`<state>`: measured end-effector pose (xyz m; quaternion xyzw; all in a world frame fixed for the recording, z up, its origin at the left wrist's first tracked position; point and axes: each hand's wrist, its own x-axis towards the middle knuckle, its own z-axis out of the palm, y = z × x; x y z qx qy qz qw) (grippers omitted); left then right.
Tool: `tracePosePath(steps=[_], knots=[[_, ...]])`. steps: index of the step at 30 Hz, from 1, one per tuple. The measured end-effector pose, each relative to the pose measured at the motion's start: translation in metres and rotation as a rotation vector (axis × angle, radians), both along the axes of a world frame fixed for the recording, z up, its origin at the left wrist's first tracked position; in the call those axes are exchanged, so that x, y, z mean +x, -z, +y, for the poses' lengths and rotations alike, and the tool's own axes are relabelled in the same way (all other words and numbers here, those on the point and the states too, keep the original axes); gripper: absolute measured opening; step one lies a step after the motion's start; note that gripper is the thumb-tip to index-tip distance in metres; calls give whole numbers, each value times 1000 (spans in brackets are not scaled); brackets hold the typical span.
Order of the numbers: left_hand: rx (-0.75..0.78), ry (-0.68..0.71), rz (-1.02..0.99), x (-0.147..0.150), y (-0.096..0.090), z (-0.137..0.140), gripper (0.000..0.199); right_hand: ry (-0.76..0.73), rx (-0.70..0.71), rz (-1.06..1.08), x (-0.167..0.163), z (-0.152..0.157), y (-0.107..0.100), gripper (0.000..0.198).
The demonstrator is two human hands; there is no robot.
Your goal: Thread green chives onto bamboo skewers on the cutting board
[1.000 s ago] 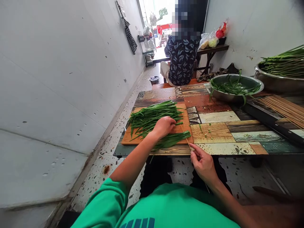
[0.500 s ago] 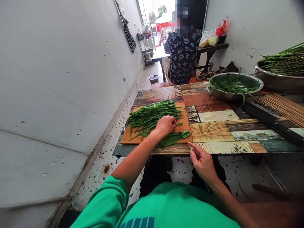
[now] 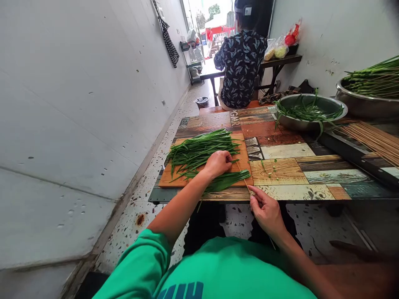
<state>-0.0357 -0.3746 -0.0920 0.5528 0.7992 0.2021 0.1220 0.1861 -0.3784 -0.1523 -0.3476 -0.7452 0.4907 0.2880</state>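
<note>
My right hand [image 3: 266, 211] pinches a thin bamboo skewer [image 3: 246, 182] near the table's front edge. The skewer's upper part slants across a small bunch of garlic chives [image 3: 235, 177], toward my left fingers. My left hand [image 3: 219, 164] is closed above that bunch, with a short green chive end sticking out by its fingertips. How much it grips is hidden. Behind it, a larger pile of garlic chives [image 3: 202, 147] lies on a wooden cutting board [image 3: 245, 145].
On the right stand a metal bowl [image 3: 311, 124] with chives and a larger bowl [image 3: 358, 97] of skewered greens. A big knife [image 3: 358, 160] and loose bamboo skewers [image 3: 374, 139] lie before them. Chive scraps dot the patterned table [image 3: 324, 176]. A person [image 3: 241, 68] sits facing away.
The camera view has shifted slightly. Both hands and the skewer keep nearly the same place over the chives, and the seated person has leaned a little.
</note>
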Motion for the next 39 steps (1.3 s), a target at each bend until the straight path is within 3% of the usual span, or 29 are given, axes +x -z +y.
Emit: tracePosePath(steps=[30, 39], knots=[[-8, -62, 50, 7, 5, -2, 17, 8, 23, -52, 5, 0, -11, 43], [11, -60, 16, 6, 9, -2, 20, 2, -8, -107, 4, 4, -14, 53]])
